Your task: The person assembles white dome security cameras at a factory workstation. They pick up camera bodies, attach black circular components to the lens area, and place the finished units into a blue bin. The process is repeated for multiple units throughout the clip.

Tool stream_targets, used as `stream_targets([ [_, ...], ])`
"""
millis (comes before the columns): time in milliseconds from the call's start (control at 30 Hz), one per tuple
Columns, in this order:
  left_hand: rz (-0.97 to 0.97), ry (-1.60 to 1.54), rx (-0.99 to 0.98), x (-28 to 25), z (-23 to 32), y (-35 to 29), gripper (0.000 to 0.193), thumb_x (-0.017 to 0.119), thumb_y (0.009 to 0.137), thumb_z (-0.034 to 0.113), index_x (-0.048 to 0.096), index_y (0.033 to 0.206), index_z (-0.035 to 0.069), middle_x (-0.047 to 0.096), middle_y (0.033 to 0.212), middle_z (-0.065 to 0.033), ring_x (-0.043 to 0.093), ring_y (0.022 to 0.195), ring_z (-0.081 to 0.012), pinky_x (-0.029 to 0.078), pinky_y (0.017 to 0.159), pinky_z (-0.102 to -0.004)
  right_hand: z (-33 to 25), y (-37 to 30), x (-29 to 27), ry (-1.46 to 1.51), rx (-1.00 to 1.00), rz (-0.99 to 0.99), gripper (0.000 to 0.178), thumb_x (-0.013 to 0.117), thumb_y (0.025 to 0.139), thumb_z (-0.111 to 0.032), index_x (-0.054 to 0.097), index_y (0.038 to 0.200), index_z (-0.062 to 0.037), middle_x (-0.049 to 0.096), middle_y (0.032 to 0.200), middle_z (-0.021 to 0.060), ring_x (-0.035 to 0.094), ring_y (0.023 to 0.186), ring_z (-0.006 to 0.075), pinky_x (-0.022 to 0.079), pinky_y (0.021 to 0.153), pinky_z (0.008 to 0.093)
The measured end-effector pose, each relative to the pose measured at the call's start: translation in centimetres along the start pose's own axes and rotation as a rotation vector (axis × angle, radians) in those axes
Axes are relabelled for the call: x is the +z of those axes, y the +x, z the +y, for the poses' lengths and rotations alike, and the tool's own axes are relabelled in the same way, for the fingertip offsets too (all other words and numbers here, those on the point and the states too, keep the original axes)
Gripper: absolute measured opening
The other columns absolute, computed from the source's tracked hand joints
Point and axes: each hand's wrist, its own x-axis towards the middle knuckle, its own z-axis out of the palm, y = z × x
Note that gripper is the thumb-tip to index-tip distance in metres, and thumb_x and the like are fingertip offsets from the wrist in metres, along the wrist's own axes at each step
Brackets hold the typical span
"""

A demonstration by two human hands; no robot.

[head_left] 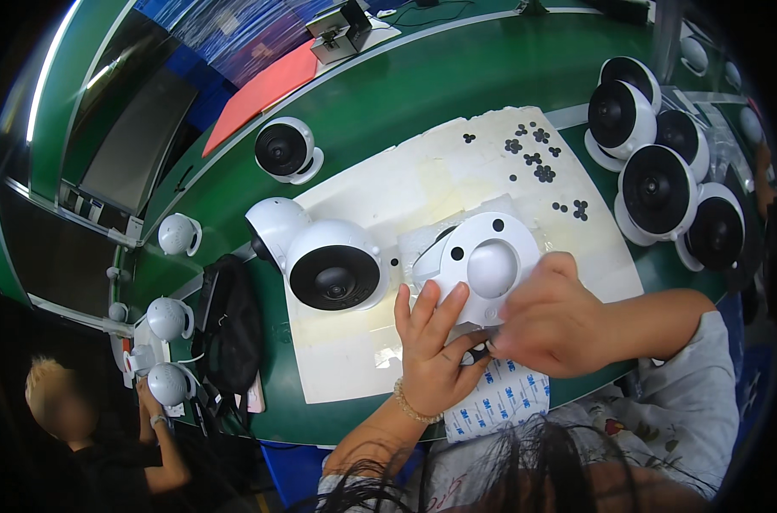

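A white ball-shaped camera lies on the pale work sheet with its round base (522, 242) facing up. Two black round pads, an upper one (499, 225) and a left one (457, 253), sit on that base around a round hollow. My left hand (435, 342) rests at the base's near left edge, its thumb and forefinger pinched at a small dark piece I cannot make out. Curled and smeared by motion, my right hand (552, 318) covers the base's right side. Its fingertips meet my left fingertips. Beneath my hands is a white backing sheet with blue print (501, 403).
Loose black round pads (544, 173) lie in clusters at the sheet's far right. Two more cameras (335, 265) stand left of my hands, another (286, 150) farther back. Several cameras (658, 190) crowd the right. A black bag (233, 325) lies left; a person (63, 410) works beyond.
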Motion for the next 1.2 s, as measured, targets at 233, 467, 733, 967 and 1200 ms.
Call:
stream_targets([
  [233, -0.006, 0.046, -0.022, 0.2, 0.0, -0.1, 0.019, 0.073, 0.062, 0.019, 0.065, 0.076, 0.009, 0.041, 0.131, -0.0104, 0.024, 0.129, -0.0296, 0.011, 0.101, -0.0531, 1.4, 0.5, 0.5, 0.182, 0.181, 0.142, 0.047, 0.059, 0.073, -0.003, 0.044, 0.117, -0.0061, 0.057, 0.081, -0.0013, 0.048, 0.088, 0.0193, 0.028, 0.084, 0.037],
  [467, -0.003, 0.038, -0.026, 0.3, 0.0, 0.0, 0.018, 0.074, 0.063, 0.019, 0.064, 0.074, 0.009, 0.042, 0.13, -0.0103, 0.024, 0.129, -0.0291, 0.011, 0.101, -0.0527, 1.5, 0.5, 0.7, 0.117, 0.199, 0.077, 0.051, 0.058, 0.072, -0.002, 0.04, 0.12, -0.0048, 0.057, 0.083, -0.002, 0.049, 0.087, 0.0195, 0.027, 0.084, 0.0375],
  [733, 0.01, 0.041, -0.035, 0.4, 0.2, 0.1, 0.018, 0.073, 0.064, 0.019, 0.063, 0.074, 0.007, 0.041, 0.131, -0.0109, 0.024, 0.129, -0.0288, 0.012, 0.101, -0.0524, 1.6, 0.3, 1.1, 0.085, 0.161, 0.132, 0.043, 0.059, 0.072, -0.003, 0.047, 0.113, -0.0052, 0.058, 0.083, -0.0024, 0.051, 0.088, 0.0192, 0.028, 0.084, 0.0372],
  [967, -0.002, 0.054, -0.024, 0.2, 0.0, 0.0, 0.019, 0.073, 0.063, 0.018, 0.063, 0.073, 0.006, 0.041, 0.131, -0.0129, 0.023, 0.129, -0.0296, 0.012, 0.1, -0.0536, 1.0, -0.9, 0.5, -0.42, -0.109, 0.083, 0.032, 0.066, 0.07, -0.019, 0.059, 0.101, -0.0132, 0.06, 0.097, -0.0016, 0.05, 0.101, 0.017, 0.025, 0.087, 0.0419],
  [1200, -0.014, 0.081, -0.06, 0.3, 0.3, 0.1, 0.02, 0.074, 0.063, 0.019, 0.064, 0.075, 0.007, 0.039, 0.131, -0.0133, 0.024, 0.128, -0.0306, 0.012, 0.1, -0.0533, 2.1, -2.0, -1.4, -0.022, 0.305, 0.086, 0.019, 0.065, 0.074, -0.02, 0.061, 0.092, -0.015, 0.042, 0.128, 0.0108, 0.029, 0.124, 0.0328, 0.02, 0.098, 0.0448],
])
